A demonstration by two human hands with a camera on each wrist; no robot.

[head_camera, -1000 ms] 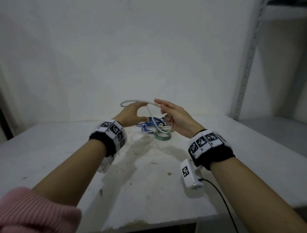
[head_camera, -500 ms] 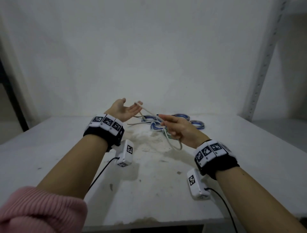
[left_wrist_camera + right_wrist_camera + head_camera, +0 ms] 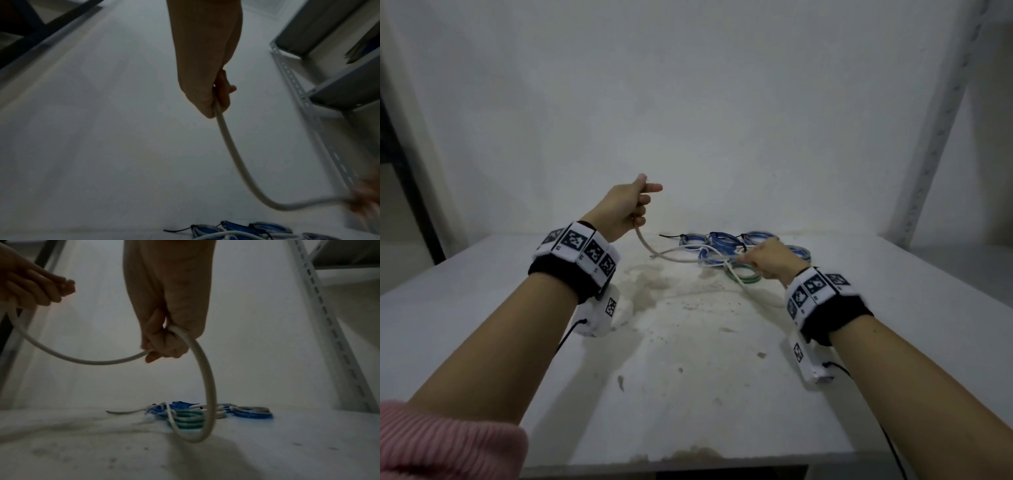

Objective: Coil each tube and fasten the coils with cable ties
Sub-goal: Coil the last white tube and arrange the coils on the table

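Note:
A white tube [image 3: 674, 257] sags between my two hands above the table. My left hand [image 3: 628, 205] is raised at the left and grips one stretch of the tube [image 3: 230, 146] in a fist. My right hand [image 3: 767, 262] is lower, over the pile of coils, with its fingers curled round the tube [image 3: 205, 369], which forms one loop hanging below the fist down to the table. Behind it lie several coiled blue tubes [image 3: 722, 240] fastened with black ties, and a green coil [image 3: 744, 275].
The white table [image 3: 688, 377] is stained in the middle. A wall stands close behind the pile. A metal shelf upright [image 3: 941, 120] rises at the right, and a dark frame [image 3: 410, 178] at the left. Wrist cables hang under both arms.
My left hand rose and closed into a fist on the tube. My right hand moved back and to the right, toward the coils, drawing the tube out between the hands.

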